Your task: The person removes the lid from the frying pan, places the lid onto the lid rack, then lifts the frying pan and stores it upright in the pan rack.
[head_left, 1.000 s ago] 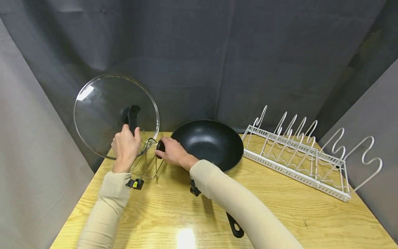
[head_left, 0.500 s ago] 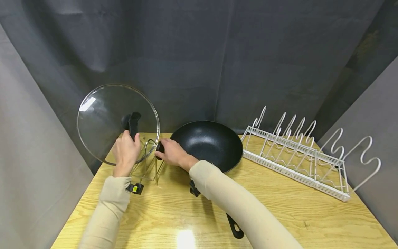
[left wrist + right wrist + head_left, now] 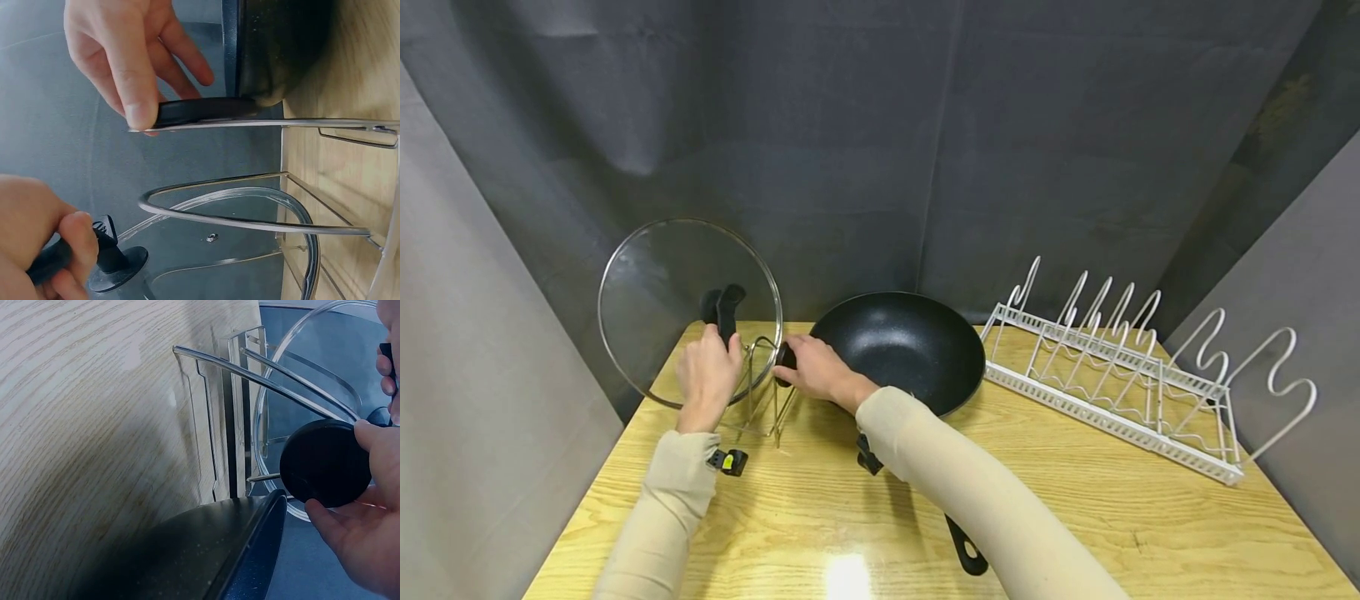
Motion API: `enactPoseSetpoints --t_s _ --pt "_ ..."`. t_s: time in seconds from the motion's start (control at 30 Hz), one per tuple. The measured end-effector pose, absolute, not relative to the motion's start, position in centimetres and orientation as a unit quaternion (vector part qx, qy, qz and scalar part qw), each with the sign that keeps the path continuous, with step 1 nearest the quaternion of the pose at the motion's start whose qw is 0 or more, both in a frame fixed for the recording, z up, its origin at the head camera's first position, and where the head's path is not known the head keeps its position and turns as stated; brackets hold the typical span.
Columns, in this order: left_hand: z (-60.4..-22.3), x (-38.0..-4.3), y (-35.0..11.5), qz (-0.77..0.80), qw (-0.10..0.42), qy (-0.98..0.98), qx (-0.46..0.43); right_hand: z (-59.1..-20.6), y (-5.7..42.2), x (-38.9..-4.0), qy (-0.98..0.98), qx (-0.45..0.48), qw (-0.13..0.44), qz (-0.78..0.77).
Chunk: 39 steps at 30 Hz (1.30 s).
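Note:
In the head view my left hand point(image 3: 707, 375) grips the black handle point(image 3: 727, 315) of a large glass lid point(image 3: 651, 304). The lid stands nearly upright, its lower rim beside the loops of a small metal wire rack point(image 3: 262, 222). Whether that rim rests on the rack I cannot tell. My right hand point(image 3: 822, 367) pinches a round black disc point(image 3: 325, 464) at the top of the rack's near wire loop, thumb on one side and fingers on the other. Just right of this hand sits a black wok point(image 3: 898, 346), its handle point(image 3: 966, 546) toward the front.
A long white dish rack point(image 3: 1112, 422) with wavy upright wires stands on the wooden table point(image 3: 820, 517) at the right. Behind everything hangs a dark curtain point(image 3: 850, 167). The wok's rim comes close to the wire rack in the right wrist view.
My left hand has lowered the glass lid and shifted it slightly right, toward the wire rack. The right hand keeps its hold on the disc, almost unmoved.

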<state>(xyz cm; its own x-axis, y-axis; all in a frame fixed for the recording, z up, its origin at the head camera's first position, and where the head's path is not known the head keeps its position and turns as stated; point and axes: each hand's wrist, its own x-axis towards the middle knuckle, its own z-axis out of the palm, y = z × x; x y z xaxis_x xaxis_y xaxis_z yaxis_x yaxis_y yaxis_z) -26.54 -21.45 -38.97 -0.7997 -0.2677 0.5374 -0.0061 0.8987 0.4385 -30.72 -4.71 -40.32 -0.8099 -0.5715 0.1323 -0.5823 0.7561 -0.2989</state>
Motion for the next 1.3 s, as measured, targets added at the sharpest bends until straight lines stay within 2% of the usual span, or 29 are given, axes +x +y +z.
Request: enactPoseSetpoints --t_s 0.63,0.93,1.3 --pt "-39.5 -26.5 -21.4 -0.201 0.258 -0.941 0.092 -40.5 -4.8 -30.8 -0.938 0.307 0.015 0.157" --pt "-39.7 -26.2 -21.1 -0.207 0.259 -0.938 0.098 -40.3 -4.7 -30.7 -0.939 0.309 0.02 0.147" --pt "-39.8 -25.3 -21.1 -0.222 0.217 -0.946 0.092 -40.1 -4.8 -30.5 -0.941 0.306 0.027 0.141"
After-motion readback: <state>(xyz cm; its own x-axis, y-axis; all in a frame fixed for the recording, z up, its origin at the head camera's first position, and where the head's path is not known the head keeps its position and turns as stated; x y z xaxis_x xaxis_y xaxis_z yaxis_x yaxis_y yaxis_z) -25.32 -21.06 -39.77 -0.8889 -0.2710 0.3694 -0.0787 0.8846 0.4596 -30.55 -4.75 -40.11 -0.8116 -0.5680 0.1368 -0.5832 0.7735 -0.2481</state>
